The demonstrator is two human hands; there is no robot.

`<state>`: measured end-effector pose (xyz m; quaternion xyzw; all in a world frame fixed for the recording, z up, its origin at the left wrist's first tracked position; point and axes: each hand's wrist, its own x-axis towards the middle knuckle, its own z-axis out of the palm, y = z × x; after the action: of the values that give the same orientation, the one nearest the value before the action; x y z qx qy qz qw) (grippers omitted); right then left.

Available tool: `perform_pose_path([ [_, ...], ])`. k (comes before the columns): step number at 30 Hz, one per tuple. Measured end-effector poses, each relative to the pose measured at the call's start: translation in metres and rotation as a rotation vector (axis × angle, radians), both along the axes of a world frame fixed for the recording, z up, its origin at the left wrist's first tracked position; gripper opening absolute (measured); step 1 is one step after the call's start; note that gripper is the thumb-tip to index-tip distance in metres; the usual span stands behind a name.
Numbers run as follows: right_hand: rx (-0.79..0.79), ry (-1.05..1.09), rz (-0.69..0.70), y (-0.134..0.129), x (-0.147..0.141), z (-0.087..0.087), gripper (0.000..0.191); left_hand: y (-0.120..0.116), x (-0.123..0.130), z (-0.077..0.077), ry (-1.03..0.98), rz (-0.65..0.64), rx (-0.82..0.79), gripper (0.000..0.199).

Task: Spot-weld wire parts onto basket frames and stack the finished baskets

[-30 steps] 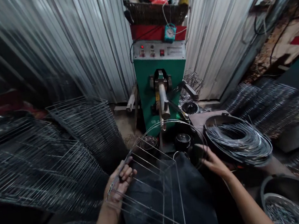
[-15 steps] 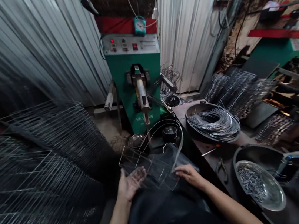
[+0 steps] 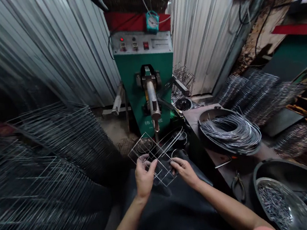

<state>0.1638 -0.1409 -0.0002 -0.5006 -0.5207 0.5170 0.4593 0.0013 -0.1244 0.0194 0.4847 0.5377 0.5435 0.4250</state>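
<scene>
The left grip (image 3: 145, 177) and the right grip (image 3: 184, 171) are both closed, fingers curled around the wires of a flat, rectangular wire frame (image 3: 159, 153). The wire frame is held between the two hands, above the lap and a dark apron (image 3: 170, 212), tilted with its far corner raised toward a green machine (image 3: 147, 81). A small steel bowl (image 3: 144, 145) lies beyond the frame and shows through its wires, just below its far end. A black bowl (image 3: 181, 137) stands just to the right, near the frame's far edge. The machine carries a control panel (image 3: 141, 43) with a red indicator and switches, and a metal press arm (image 3: 152, 96) is mounted on its front. To the left of the hands, a large stack of finished wire frames (image 3: 65, 143) leans in rows. To the right, a worktop (image 3: 197, 118) carries a coil of wire (image 3: 229, 132) in a dark round pan. A pair of pliers (image 3: 238, 187) lies near the worktop's edge, and a steel dish of short wire pieces (image 3: 279, 204) sits in a black pan at lower right. More stacked wire frames (image 3: 257, 95) lie beyond the coil, and corrugated metal sheeting (image 3: 203, 26) stands behind the machine.
</scene>
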Motion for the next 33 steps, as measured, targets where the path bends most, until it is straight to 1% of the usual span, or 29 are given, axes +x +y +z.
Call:
perform_pose_path([
  [2,-0.019,-0.017,0.073,0.012,0.01,0.003,0.039,0.013,0.001,0.0,-0.039,0.001,0.009,0.036],
  [3,-0.028,-0.032,0.081,0.018,0.016,0.004,0.043,0.018,0.0,-0.001,-0.062,0.0,0.014,0.035],
  [4,-0.026,-0.059,0.048,0.025,0.024,0.006,0.047,0.023,-0.001,-0.003,-0.084,0.001,0.018,0.034],
  [5,-0.001,-0.103,-0.03,0.032,0.032,0.009,0.049,0.027,-0.002,-0.005,-0.102,0.002,0.021,0.034],
  [6,0.052,-0.163,-0.14,0.039,0.039,0.013,0.049,0.03,-0.003,-0.006,-0.117,0.0,0.021,0.034],
  [7,0.136,-0.241,-0.247,0.047,0.045,0.019,0.046,0.032,-0.004,-0.008,-0.126,-0.005,0.019,0.034],
  [8,0.24,-0.332,-0.315,0.056,0.051,0.026,0.042,0.034,-0.004,-0.009,-0.131,-0.013,0.015,0.035],
  [9,0.347,-0.426,-0.317,0.064,0.055,0.033,0.037,0.035,-0.004,-0.009,-0.133,-0.027,0.01,0.035],
  [10,0.436,-0.51,-0.252,0.074,0.058,0.04,0.033,0.036,-0.003,-0.009,-0.134,-0.043,0.007,0.035],
  [11,0.492,-0.578,-0.128,0.083,0.06,0.047,0.03,0.038,-0.003,-0.009,-0.137,-0.057,0.008,0.036],
  [12,0.507,-0.622,0.026,0.092,0.061,0.052,0.026,0.039,-0.002,-0.008,-0.141,-0.07,0.012,0.037],
  [13,0.483,-0.64,0.174,0.1,0.062,0.057,0.024,0.04,-0.002,-0.008,-0.146,-0.078,0.02,0.038],
  [14,0.437,-0.638,0.288,0.108,0.062,0.059,0.022,0.042,-0.002,-0.007,-0.152,-0.086,0.026,0.04],
  [15,0.39,-0.624,0.36,0.115,0.062,0.06,0.022,0.044,-0.002,-0.006,-0.159,-0.093,0.027,0.043],
  [16,0.355,-0.606,0.391,0.12,0.062,0.06,0.021,0.046,-0.002,-0.005,-0.167,-0.101,0.022,0.047],
  [18,0.341,-0.572,0.373,0.129,0.06,0.057,0.02,0.051,-0.003,-0.006,-0.19,-0.118,-0.009,0.055],
  [21,0.397,-0.551,0.319,0.14,0.058,0.05,0.018,0.061,-0.005,-0.01,-0.244,-0.128,-0.059,0.064],
  [25,0.44,-0.604,0.274,0.156,0.055,0.043,0.019,0.076,-0.006,-0.017,-0.302,-0.141,-0.079,0.07],
  [29,0.465,-0.654,0.272,0.17,0.055,0.038,0.029,0.088,-0.006,-0.019,-0.321,-0.153,-0.091,0.075],
  [33,0.481,-0.658,0.31,0.179,0.054,0.038,0.032,0.095,-0.007,-0.018,-0.364,-0.16,-0.113,0.077],
])
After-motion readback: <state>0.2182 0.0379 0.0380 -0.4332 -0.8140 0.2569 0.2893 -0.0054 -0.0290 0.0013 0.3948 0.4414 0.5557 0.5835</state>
